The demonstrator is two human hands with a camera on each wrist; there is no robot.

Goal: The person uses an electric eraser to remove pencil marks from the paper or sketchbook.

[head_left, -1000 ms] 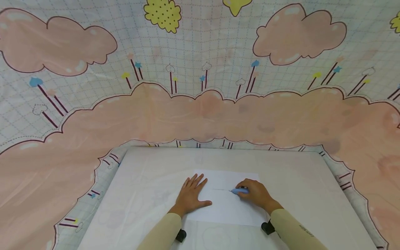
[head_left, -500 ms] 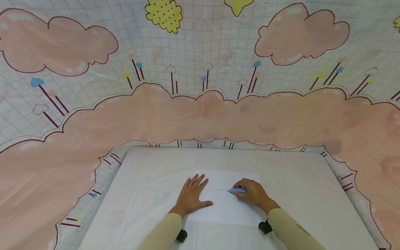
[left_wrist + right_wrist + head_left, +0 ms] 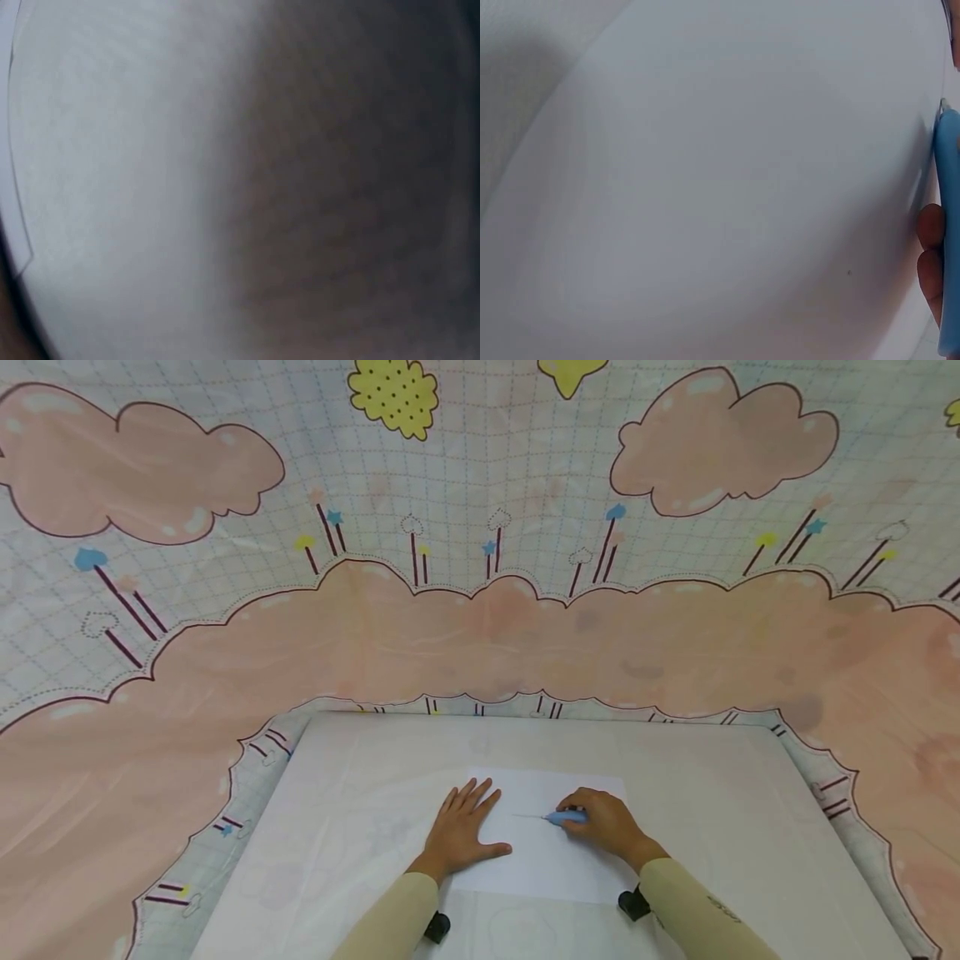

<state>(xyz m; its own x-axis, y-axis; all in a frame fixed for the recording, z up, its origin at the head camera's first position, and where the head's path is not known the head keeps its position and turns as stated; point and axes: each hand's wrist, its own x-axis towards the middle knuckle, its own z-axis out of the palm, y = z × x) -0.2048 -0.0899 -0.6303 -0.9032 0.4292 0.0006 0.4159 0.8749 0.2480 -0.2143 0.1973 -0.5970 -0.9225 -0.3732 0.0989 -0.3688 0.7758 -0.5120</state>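
A white sheet of paper (image 3: 525, 868) lies on the white-covered table. My left hand (image 3: 456, 833) lies flat on its left side with the fingers spread. My right hand (image 3: 609, 825) grips a thick light blue pen-shaped tool (image 3: 567, 817) over the paper's right half. Its tip points left, at the right end of a thin dark line (image 3: 528, 816) on the sheet. In the right wrist view the blue tool (image 3: 949, 232) shows a small metal tip (image 3: 943, 104), with fingertips (image 3: 930, 274) against its side. The left wrist view is mostly blurred; a paper edge shows at its left.
The table (image 3: 360, 793) has a pale cover and ends at a cloud-patterned backdrop (image 3: 480, 635). Black wrist mounts (image 3: 437, 928) sit under the sleeves. A tiny dark speck (image 3: 849, 273) marks the paper in the right wrist view.
My right hand has slid slightly left with the blue tool, its tip moving along the thin line. The left hand stays in place on the sheet.
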